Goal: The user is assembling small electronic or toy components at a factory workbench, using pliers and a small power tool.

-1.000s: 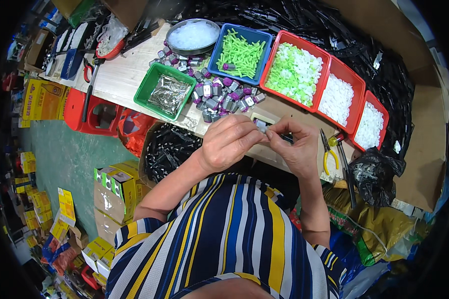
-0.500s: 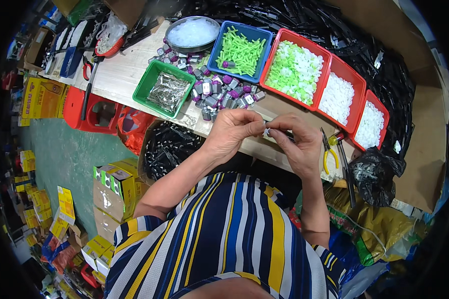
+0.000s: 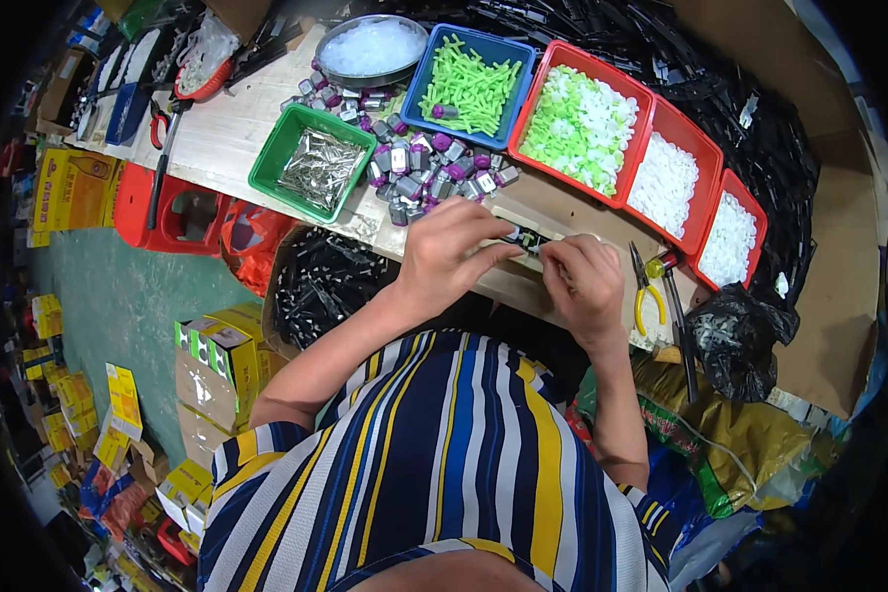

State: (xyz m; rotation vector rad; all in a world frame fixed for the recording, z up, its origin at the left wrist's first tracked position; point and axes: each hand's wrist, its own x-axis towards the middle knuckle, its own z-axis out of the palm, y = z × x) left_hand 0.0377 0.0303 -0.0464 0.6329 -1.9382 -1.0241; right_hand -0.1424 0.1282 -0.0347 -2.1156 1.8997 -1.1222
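My left hand (image 3: 448,255) reaches over the table's front edge, its thumb and forefinger closed at the left end of a small, narrow black plastic part (image 3: 527,240). Green and white bits show in the part's middle. My right hand (image 3: 588,284) has its thumb and fingertips pinched together at the part's right end; anything else between them is hidden. Just beyond my left hand lies a loose pile of grey metal pieces with purple ends (image 3: 424,170). To its left stands a green bin (image 3: 278,194) of thin silvery metal pieces.
Behind are a metal bowl (image 3: 370,79) of clear pieces, a blue tray (image 3: 454,138) of green sticks and several red trays (image 3: 562,181) of white and green pieces. Yellow-handled pliers (image 3: 645,291), a screwdriver (image 3: 664,262) and a black bag (image 3: 738,345) lie at right. Black strips (image 3: 612,39) fill the back.
My hands have moved slightly apart and the right hand's fingers have drawn together. The black part now shows between them. The whole view has shifted a little.
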